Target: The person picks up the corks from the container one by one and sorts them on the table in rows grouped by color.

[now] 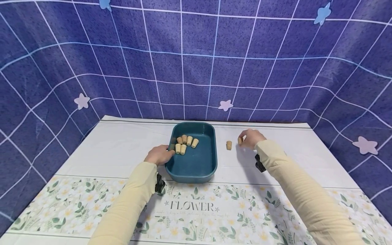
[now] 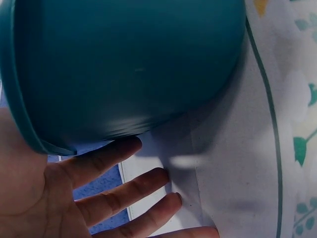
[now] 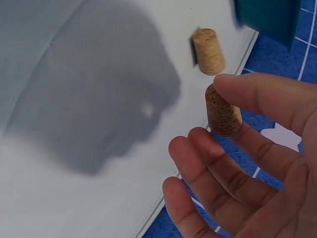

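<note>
A deep teal rectangular dish [image 1: 191,170] with rounded corners stands on the table, and several tapered cork stoppers [image 1: 183,149] lie in its far left part. At its left side my left hand [image 1: 160,155] holds the rim; in the left wrist view the index finger touches the outer wall [image 2: 133,64], the other fingers spread below it, and the thumb is hidden behind the rim. My right hand [image 1: 251,139] pinches one cork stopper [image 3: 224,111] between thumb and index finger, with its other fingers loosely extended. Another cork stopper [image 1: 229,145] stands on the table between that hand and the dish.
A white table cover [image 1: 128,146] lies underneath, with a printed floral band [image 1: 196,211] along the near side. A purple-blue gridded cloth [image 1: 196,68] with star shapes hangs behind the table and along both sides. Each wrist carries a small black camera mount [image 1: 259,163].
</note>
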The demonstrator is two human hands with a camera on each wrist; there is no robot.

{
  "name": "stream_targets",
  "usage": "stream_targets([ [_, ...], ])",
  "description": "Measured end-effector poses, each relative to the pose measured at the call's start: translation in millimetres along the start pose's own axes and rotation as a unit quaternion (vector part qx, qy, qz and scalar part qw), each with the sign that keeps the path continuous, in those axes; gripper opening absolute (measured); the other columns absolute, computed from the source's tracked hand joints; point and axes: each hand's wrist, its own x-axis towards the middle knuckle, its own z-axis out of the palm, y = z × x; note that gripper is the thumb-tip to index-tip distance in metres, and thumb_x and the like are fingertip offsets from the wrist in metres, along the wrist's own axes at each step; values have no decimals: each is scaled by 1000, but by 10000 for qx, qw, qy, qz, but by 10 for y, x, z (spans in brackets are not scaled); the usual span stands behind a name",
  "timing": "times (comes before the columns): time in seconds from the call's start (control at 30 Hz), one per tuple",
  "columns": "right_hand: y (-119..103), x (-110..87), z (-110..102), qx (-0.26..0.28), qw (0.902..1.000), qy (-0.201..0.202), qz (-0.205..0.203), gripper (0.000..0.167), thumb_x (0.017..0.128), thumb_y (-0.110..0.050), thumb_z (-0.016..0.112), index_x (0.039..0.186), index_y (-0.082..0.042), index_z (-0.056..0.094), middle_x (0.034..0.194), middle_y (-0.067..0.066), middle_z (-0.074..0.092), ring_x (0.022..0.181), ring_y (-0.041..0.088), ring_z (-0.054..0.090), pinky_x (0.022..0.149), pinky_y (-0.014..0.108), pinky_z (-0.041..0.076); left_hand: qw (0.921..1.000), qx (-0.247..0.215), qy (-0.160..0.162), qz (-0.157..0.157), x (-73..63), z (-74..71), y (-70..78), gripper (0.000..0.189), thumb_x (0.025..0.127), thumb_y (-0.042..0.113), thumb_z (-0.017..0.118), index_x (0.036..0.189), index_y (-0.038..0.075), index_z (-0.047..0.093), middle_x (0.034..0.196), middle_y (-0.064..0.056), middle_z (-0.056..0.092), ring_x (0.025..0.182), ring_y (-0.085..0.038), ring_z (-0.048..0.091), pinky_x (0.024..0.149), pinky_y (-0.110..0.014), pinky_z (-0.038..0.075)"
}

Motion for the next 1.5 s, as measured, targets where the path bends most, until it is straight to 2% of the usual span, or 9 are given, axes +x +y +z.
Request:
stream_targets([
  [0.17,65,57,92,50,9998,-23,169,41,81,-11,74,120,2,69,95,15,72,80,26,63,76,40,52,10000,-12,-6,-31,3,7,-5,54,106,27,41,150,-6,44,148,-30,48,135,-48,46,110,-56,40],
  [0.4,122,127,230,-41,9997,165,186,32,81,-13,65,110,-1,72,101,20,68,81,28,57,74,40,50,10000,13,2,-50,2,16,3,54,107,27,41,150,-6,44,148,-29,48,136,-48,46,110,-56,40],
  [0.8,98,174,293,-123,9992,4,374,37,79,-9,69,114,-1,71,106,19,69,83,28,58,73,40,50,9999,-78,23,-122,-5,24,2,54,106,26,41,150,-6,45,148,-29,48,135,-47,46,110,-56,41],
  [0.97,103,180,312,-142,9992,48,366,38,80,-9,68,118,-1,71,110,20,70,86,29,59,79,43,51,9999,-46,43,-94,-13,20,12,53,107,26,41,149,-6,45,147,-29,49,134,-47,47,109,-56,41],
  [1.23,54,115,297,-46,9989,15,463,52,83,-8,70,133,2,62,128,31,62,99,35,59,91,50,51,9999,10,65,-77,-21,9,19,54,107,26,41,149,-6,45,148,-29,48,136,-47,45,111,-55,39],
  [1.37,51,86,294,37,9990,6,435,59,81,-6,71,138,3,56,125,31,63,101,36,60,93,52,51,10000,33,62,-70,-21,7,22,54,107,26,41,149,-7,44,148,-29,47,136,-47,45,111,-55,39],
  [1.5,56,37,299,93,9994,46,321,65,80,-4,72,141,4,52,110,23,71,101,38,64,95,54,51,9999,67,68,-55,-12,11,20,53,106,26,42,148,-6,46,147,-29,49,135,-47,46,110,-55,41],
])
